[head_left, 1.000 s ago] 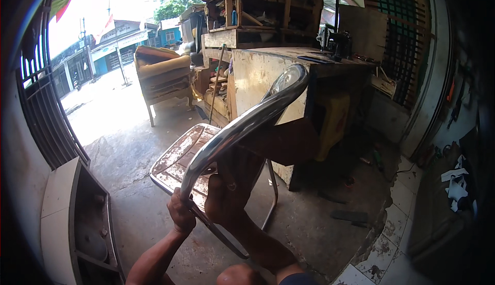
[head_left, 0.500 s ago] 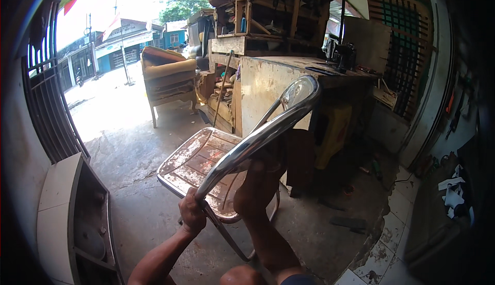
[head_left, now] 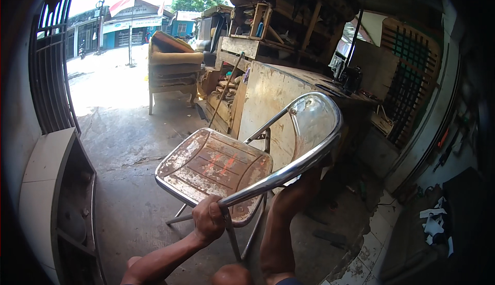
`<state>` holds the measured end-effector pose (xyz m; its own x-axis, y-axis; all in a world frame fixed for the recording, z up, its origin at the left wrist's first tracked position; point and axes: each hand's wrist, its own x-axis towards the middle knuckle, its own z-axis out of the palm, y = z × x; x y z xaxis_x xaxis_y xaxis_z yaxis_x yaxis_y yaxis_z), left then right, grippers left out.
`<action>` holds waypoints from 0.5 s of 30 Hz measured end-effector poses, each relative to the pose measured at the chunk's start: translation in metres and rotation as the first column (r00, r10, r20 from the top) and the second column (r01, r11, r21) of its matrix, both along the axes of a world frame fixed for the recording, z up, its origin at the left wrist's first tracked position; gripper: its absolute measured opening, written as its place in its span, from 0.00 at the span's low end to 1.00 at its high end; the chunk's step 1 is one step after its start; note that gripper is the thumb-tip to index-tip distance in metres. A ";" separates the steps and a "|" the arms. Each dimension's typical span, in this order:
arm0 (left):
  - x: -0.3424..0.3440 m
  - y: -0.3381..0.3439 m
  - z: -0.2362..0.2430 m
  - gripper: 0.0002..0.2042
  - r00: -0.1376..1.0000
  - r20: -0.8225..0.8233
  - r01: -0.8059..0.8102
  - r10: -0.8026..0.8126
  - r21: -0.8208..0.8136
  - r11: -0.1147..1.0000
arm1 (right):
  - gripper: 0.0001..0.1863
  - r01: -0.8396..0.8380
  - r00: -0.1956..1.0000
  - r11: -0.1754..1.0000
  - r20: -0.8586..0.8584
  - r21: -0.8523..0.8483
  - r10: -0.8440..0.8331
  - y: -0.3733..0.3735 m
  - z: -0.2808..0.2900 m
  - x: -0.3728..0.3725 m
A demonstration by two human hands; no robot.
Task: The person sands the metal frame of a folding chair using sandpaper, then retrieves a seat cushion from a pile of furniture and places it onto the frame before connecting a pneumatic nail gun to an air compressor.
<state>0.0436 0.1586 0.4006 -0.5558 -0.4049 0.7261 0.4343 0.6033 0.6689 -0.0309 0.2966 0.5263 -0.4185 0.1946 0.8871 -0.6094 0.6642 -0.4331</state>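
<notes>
As the left hand (head_left: 210, 219) grips the chair (head_left: 214, 164), shelving (head_left: 240, 47) holds scraps (head_left: 227, 85)

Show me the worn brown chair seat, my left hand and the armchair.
Chair seat (head_left: 214, 172): head view, middle of its brown surface.
Left hand (head_left: 209, 220): head view, middle of the hand.
Armchair (head_left: 175, 70): head view, its padded middle.

Seat (head_left: 212, 169): rust-brown, blotched off-white, pressed-line pattern, two orange-red streaks. Frame tube (head_left: 281, 177) and backrest (head_left: 311, 122): shiny silver. Table (head_left: 274, 95): cream side, brown stains. Armchair (head_left: 175, 59): tan and dark brown. Lattice (head_left: 409, 79): brown, green strips crossing. Flag (head_left: 122, 4): red over white. Floor (head_left: 131, 197): grey. Low cabinet (head_left: 45, 153): pale beige.
</notes>
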 end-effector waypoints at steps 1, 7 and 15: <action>-0.002 0.007 -0.002 0.21 0.999 -0.037 -0.034 0.033 -0.033 0.999 | 0.22 -0.239 0.971 0.925 -0.091 -0.296 0.222 -0.005 -0.001 0.009; -0.005 0.004 -0.002 0.19 0.997 -0.073 -0.012 0.011 -0.018 1.000 | 0.28 -0.581 0.608 0.122 -0.329 -0.805 0.723 -0.010 0.030 0.033; -0.018 -0.001 0.002 0.20 0.987 -0.160 -0.035 0.024 -0.065 0.997 | 0.34 -0.445 0.746 0.252 -0.200 -0.859 0.635 -0.049 0.025 0.044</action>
